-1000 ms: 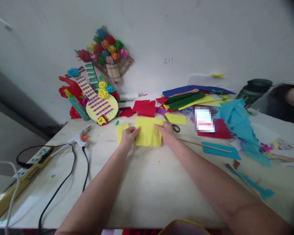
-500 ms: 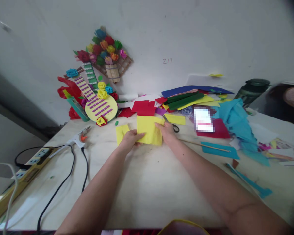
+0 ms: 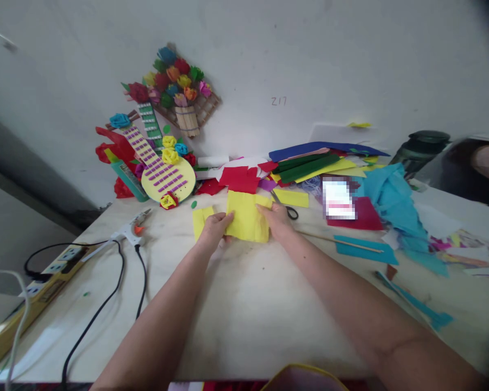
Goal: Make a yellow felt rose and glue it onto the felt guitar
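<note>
Yellow sheet (image 3: 248,224) re-gripped near its left edge

Half a second ago the left hand (image 3: 214,230) had its thumb further across the sheet's face; now that thumb pinches close to the left edge. The right hand (image 3: 281,221) remains clamped on the opposite side, so the sheet sits between both hands, probably being adjusted. Another yellow piece (image 3: 200,221) lies just beside the left hand; scissors (image 3: 289,209) lie just beyond the right.
</note>
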`<move>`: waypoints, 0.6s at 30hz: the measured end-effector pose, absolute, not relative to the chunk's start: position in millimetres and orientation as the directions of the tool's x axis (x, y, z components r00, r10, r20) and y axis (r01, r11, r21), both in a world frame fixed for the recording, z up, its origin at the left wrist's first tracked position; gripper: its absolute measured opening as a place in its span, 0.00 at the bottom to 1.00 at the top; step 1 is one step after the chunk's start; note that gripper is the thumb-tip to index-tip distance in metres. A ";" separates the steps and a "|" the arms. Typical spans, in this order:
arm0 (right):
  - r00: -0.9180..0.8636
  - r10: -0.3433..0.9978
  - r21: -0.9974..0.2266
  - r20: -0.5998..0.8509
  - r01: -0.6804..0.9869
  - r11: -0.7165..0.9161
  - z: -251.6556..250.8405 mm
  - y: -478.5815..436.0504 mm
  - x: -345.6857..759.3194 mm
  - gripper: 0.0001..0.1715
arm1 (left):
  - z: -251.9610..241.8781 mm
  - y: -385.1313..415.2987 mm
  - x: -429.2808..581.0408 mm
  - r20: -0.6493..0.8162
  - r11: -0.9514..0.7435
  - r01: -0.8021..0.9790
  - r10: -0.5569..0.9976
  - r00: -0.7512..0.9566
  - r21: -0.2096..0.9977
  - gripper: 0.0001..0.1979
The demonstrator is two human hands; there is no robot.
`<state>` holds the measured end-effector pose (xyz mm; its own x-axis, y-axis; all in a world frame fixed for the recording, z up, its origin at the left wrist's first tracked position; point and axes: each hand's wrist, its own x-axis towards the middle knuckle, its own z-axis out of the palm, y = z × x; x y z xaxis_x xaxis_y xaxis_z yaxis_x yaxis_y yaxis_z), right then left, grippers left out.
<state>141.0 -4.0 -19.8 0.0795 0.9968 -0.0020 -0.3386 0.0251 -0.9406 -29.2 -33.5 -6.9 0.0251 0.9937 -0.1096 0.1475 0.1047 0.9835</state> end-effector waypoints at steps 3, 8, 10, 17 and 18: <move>0.067 0.998 -0.941 0.000 -0.336 0.023 -19.3 -4.9 140.5 0.13 | -4.7 -34.9 -28.2 -0.085 0.087 0.162 0.996 -0.017 0.983 0.20; 0.002 1.000 -0.956 -0.008 -0.294 -0.007 -17.6 -8.9 137.5 0.14 | -4.9 -35.2 -28.1 0.035 -0.019 0.149 0.994 -0.108 0.989 0.19; -0.056 0.998 -0.953 -0.009 -0.301 -0.025 -17.4 -11.1 136.4 0.15 | -7.5 -33.4 -28.8 0.058 -0.037 0.139 0.986 -0.156 0.990 0.18; -0.141 0.990 -0.928 0.012 -0.370 -0.041 -19.9 -14.0 135.9 0.19 | -16.8 -27.1 -29.9 0.046 -0.023 0.090 0.965 -0.259 0.996 0.16; -0.132 0.991 -0.924 0.022 -0.381 -0.031 -21.4 -12.5 135.6 0.20 | -17.0 -26.9 -29.9 0.044 -0.024 0.078 0.964 -0.262 0.997 0.15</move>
<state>135.6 -12.5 -21.4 -0.1315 0.9911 0.0216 -0.3815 -0.0305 -0.9239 -29.9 -26.9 -17.0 -0.2616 0.9642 0.0439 0.0775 -0.0243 0.9967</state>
